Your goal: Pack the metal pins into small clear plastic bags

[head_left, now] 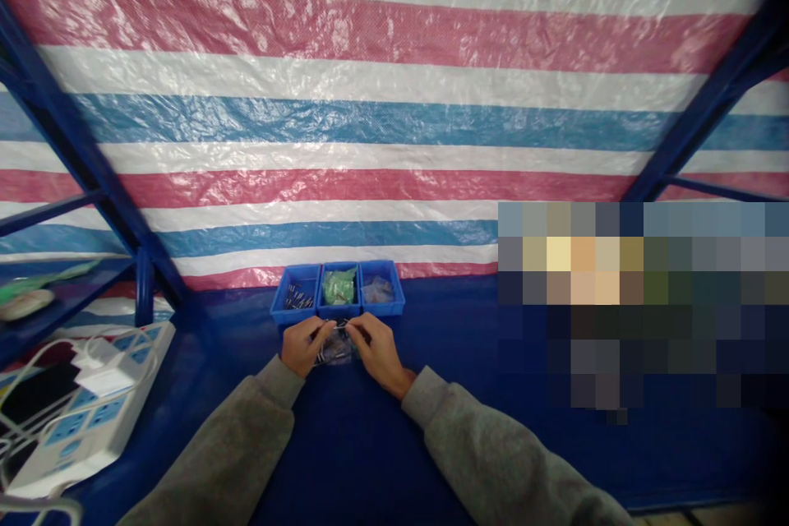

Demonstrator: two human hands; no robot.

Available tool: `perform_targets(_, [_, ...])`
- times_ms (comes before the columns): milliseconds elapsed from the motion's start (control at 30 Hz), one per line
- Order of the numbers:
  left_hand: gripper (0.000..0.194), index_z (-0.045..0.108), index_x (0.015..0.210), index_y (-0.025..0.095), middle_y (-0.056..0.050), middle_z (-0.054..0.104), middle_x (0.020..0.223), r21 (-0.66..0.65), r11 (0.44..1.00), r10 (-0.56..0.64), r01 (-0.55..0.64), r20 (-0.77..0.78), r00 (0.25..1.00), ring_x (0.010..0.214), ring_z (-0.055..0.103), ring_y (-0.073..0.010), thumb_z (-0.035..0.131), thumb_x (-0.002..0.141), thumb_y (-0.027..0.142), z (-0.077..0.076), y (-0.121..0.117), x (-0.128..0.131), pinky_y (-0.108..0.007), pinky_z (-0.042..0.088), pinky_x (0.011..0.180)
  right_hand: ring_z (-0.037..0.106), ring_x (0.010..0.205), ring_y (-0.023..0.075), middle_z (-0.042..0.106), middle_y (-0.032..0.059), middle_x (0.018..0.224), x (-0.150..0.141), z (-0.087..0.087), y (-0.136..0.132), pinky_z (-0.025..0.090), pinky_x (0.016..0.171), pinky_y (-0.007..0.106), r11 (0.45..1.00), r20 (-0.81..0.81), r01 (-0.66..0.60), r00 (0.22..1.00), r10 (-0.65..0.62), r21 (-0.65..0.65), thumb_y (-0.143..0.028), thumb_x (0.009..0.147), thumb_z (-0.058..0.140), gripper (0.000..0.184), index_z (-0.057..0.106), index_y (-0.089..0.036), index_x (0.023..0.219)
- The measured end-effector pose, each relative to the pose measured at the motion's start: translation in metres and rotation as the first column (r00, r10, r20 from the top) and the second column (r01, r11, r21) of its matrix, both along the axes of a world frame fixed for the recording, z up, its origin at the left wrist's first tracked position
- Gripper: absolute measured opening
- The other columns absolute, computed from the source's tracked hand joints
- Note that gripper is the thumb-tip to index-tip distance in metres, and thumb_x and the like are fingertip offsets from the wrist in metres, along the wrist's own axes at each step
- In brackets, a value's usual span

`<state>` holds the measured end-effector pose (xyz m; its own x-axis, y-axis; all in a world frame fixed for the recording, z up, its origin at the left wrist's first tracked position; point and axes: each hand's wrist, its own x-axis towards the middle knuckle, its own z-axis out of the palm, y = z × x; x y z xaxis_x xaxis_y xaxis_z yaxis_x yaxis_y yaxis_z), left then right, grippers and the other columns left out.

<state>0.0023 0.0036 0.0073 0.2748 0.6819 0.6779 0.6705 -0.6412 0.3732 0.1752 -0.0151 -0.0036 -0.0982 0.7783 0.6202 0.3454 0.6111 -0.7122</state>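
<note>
Striped sheeting [370, 123] backs a blue table [370, 452] where the left hand [306, 345] and right hand [377, 352], fingers pinched together, grip a small clear bag [337, 351] by its top edge, just before three blue bins [294, 317].

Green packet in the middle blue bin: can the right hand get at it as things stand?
Probably yes: the green packet lies uncovered in its bin, close to the right hand, which seems busy at a clear bag.
</note>
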Motion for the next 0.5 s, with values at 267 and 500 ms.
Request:
perform_targets(267, [0.022,0.062,0.074,0.016,-0.001,0.063,0.066,-0.027,1.000,0.003,-0.002,0.057,0.998,0.061,0.059,-0.0113,0.050,0.085,0.030,-0.0031,0.0027,-0.0009,-0.021,0.045,0.062,0.053,0.069,0.0135,0.060,0.0026,0.077,0.0001,-0.0002,0.0010,0.041,0.066,0.024,1.000,0.020,-0.016,1.000,0.017,-0.008,-0.024,0.088,0.047,0.017,0.061,-0.018,0.084])
perform_targets(500, [0.019,0.063,0.077,0.016,-0.002,0.067,0.071,-0.051,0.999,0.018,-0.014,0.079,0.997,0.062,0.061,-0.0120,0.051,0.083,0.030,-0.0029,0.0033,-0.0001,-0.022,0.048,0.065,0.053,0.068,0.0134,0.059,0.0026,0.078,-0.0004,-0.0015,0.0009,0.041,0.065,0.024,0.999,0.022,-0.018,1.000,0.019,-0.028,-0.023,0.088,0.047,0.015,0.061,-0.018,0.086])
